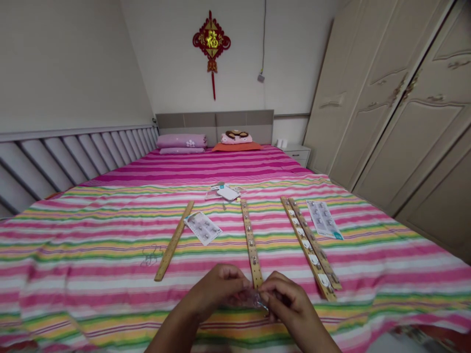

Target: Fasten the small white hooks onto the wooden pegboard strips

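Observation:
My left hand [220, 288] pinches a small clear plastic bag [246, 298] at the bottom centre. The fingers of my right hand [287, 299] are closed at the bag's right end, where a thin shiny bit shows; I cannot make out what it is. Just beyond my hands lies a wooden strip [256, 277] with small metal pieces spaced along it. Two more wooden strips lie side by side to the right. White tags with metal pieces line the nearer strip [313, 264], and smaller metal pieces the outer strip [319, 249]. A bare wooden strip with holes [172, 247] is at left.
Printed picture cards lie left of centre [203, 228] and at right [325, 219]. Beyond them is a small pile of packaging and a white card [228, 192]. Tangled thin thread [151, 256] rests on the striped bedsheet [91, 255]. Folded bedding [181, 141] sits by the headboard.

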The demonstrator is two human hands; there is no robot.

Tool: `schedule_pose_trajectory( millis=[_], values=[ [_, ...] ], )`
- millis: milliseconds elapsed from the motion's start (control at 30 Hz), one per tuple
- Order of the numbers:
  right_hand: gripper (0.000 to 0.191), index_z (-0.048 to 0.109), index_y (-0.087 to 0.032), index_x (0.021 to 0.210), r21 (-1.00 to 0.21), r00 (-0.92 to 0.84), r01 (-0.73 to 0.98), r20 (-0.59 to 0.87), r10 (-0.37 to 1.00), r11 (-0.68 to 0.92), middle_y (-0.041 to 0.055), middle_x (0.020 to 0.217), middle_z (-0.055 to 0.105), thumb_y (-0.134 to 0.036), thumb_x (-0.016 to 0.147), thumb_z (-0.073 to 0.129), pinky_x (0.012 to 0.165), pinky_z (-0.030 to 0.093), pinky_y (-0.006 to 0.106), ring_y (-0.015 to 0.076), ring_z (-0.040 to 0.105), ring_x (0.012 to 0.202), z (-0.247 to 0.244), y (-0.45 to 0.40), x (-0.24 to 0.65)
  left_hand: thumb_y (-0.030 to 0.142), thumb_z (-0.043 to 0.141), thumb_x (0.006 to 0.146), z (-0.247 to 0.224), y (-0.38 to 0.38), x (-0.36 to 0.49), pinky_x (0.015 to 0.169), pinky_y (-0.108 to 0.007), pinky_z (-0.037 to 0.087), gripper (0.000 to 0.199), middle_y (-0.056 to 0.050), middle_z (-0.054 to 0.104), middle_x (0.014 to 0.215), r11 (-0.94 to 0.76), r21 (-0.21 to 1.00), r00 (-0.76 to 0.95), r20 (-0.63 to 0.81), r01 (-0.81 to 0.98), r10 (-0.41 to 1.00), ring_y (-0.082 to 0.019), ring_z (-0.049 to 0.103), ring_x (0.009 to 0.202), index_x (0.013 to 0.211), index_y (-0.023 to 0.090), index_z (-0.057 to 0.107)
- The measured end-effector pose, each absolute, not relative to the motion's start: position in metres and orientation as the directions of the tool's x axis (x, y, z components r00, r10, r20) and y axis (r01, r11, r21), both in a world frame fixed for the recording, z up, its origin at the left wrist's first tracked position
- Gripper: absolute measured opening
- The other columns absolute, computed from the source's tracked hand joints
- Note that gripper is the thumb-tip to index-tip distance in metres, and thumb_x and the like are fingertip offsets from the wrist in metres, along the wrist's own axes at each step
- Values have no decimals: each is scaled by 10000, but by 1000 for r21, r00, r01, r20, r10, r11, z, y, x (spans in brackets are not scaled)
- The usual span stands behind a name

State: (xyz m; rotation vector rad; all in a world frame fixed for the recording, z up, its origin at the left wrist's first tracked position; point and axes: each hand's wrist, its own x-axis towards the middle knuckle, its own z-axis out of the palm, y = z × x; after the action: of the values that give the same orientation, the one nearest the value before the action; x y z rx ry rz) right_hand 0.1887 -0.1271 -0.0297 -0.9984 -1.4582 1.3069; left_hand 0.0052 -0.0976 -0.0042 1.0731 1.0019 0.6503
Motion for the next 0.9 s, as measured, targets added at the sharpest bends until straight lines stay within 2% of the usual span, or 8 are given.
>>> schedule_pose_trajectory(
  millis=[133, 400, 633, 700, 800, 900],
  values=[
    [157, 650, -169, 719, -995, -274, -88, 68, 959, 45, -26, 714, 459, -320, 761, 639, 466, 439, 202, 77, 523, 504, -29, -127, 186, 336, 705, 640, -4, -98, 0, 549, -221, 422, 222, 5, 614, 600, 418, 908, 501, -347, -32, 793, -84, 527, 522, 683, 135, 620],
    [179, 654, -160, 708, -989, -298, -145, 35, 954, -10, -34, 679, 474, -337, 722, 679, 448, 412, 189, 64, 484, 482, -29, -127, 186, 317, 688, 651, 4, -95, -4, 532, -211, 365, 202, 17, 579, 583, 399, 913, 569, -376, 90, 731, -74, 498, 493, 654, 134, 603],
    [162, 649, -162, 723, -965, -280, -261, 87, 956, 12, -35, 667, 496, -321, 733, 677, 497, 429, 212, 83, 515, 514, -34, -126, 182, 338, 707, 662, -9, -101, 5, 536, -196, 307, 250, 40, 469, 556, 471, 864, 602, -283, -177, 747, -64, 422, 522, 657, 129, 570],
    [156, 656, -163, 737, -958, -268, -285, 93, 959, 13, -29, 679, 501, -317, 733, 678, 508, 443, 225, 90, 517, 525, -35, -125, 180, 347, 699, 678, -11, -104, 9, 583, -209, 344, 255, 15, 504, 610, 485, 841, 607, -260, -241, 751, -81, 473, 571, 669, 130, 564],
    [145, 664, -166, 738, -951, -248, -308, 114, 962, 34, -26, 686, 501, -310, 732, 682, 513, 451, 227, 94, 521, 536, -35, -123, 176, 355, 672, 710, -13, -106, 11, 704, -286, 409, 248, -36, 573, 713, 489, 817, 605, -229, -307, 763, -144, 569, 684, 682, 142, 550],
    [139, 667, -165, 736, -947, -225, -318, 129, 966, 52, -28, 678, 510, -303, 735, 683, 509, 443, 210, 88, 523, 540, -36, -121, 174, 342, 669, 721, -15, -107, 14, 695, -268, 414, 238, -32, 573, 702, 500, 807, 577, -256, -313, 776, -142, 583, 695, 674, 139, 553]
  ],
)
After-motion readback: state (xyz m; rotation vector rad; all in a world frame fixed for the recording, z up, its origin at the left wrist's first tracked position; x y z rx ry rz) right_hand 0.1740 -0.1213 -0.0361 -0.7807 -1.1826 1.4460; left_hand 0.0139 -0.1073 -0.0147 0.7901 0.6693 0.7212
